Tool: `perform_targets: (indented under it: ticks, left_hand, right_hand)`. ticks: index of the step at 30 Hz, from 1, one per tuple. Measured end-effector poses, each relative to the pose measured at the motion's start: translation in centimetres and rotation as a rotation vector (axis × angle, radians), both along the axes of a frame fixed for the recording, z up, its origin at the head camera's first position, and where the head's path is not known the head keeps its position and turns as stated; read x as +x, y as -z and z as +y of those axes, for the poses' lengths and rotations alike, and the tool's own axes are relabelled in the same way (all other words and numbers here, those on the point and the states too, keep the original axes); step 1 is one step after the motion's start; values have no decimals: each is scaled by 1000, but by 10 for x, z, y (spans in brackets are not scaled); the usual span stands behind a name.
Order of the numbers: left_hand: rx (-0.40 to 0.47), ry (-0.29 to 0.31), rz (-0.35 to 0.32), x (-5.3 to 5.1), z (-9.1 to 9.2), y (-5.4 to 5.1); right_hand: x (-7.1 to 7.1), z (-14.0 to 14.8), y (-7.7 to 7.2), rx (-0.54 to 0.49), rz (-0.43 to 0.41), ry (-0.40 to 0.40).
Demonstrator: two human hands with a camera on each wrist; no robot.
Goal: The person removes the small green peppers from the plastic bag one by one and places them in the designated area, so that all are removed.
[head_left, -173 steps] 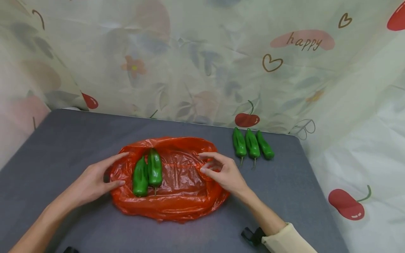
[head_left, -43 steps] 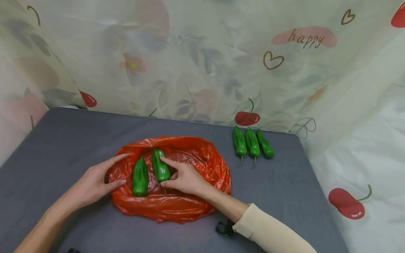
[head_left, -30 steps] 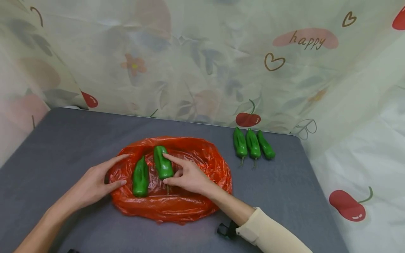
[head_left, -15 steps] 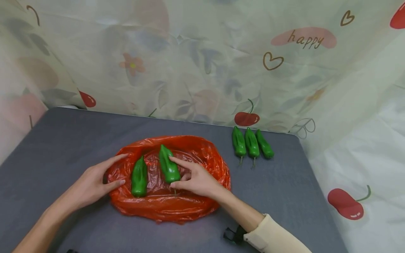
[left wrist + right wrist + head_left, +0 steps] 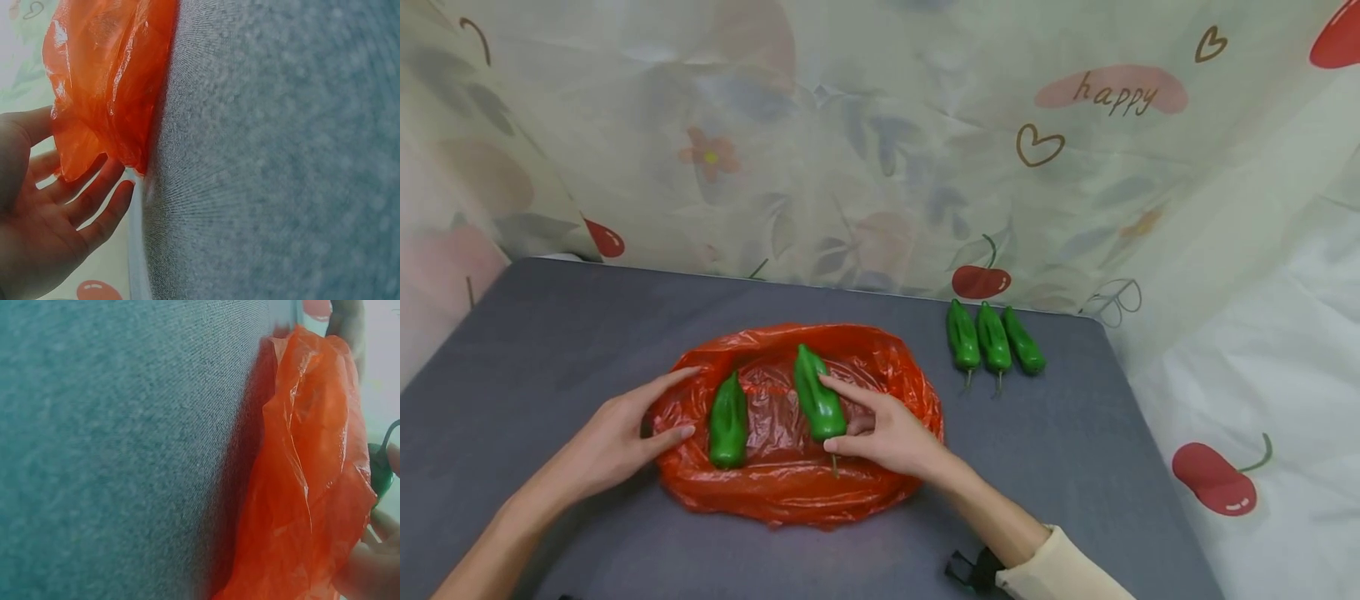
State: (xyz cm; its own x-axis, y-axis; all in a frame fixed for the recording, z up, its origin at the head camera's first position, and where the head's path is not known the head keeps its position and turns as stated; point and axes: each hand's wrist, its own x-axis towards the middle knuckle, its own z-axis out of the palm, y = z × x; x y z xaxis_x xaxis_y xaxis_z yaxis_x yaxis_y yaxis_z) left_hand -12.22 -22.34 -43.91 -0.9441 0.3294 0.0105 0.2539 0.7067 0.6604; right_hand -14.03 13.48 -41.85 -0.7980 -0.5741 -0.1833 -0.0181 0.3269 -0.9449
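Observation:
On the table lies an orange-red plastic bag (image 5: 790, 492), its mouth spread wide in the head view. One green pepper (image 5: 728, 423) lies inside toward the left. My right hand (image 5: 891, 433) holds a second green pepper (image 5: 818, 396) between thumb and fingers over the bag's middle, its stem toward me. My left hand (image 5: 621, 429) rests against the bag's left end, thumb and fingers spread apart. In the left wrist view the left hand (image 5: 56, 219) has loosely bent fingers around the bag's edge. The right wrist view shows mostly the bag's side (image 5: 306, 469), with the held pepper (image 5: 379, 472) partly hidden.
Three more green peppers (image 5: 993, 340) lie in a row at the back right of the grey table (image 5: 1037, 467). Behind the table hangs a patterned curtain (image 5: 865, 150). A black strap-like device (image 5: 973, 571) is on the right wrist.
My right hand has come in from the bag's right side, taken the right-hand pepper and carried it to the right, away from the other one. My left hand stays put.

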Motion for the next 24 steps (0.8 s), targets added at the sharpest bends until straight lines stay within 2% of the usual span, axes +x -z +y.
perform_targets:
  ticks: [7,12,18,24]
  left_hand:
    - [5,-7,-6,0,0,1]
    - [19,-15,-31,0,0,0]
    - [28,-9,-30,-3,2,0]
    - [9,-21,-28,-1,2,-1]
  right_hand:
    - [4,13,-1,-85,-83,30]
    - [6,25,-2,-86,-76,56]
    - [8,37,1,-95,-49,76]
    - [12,43,7,-111,-77,82]
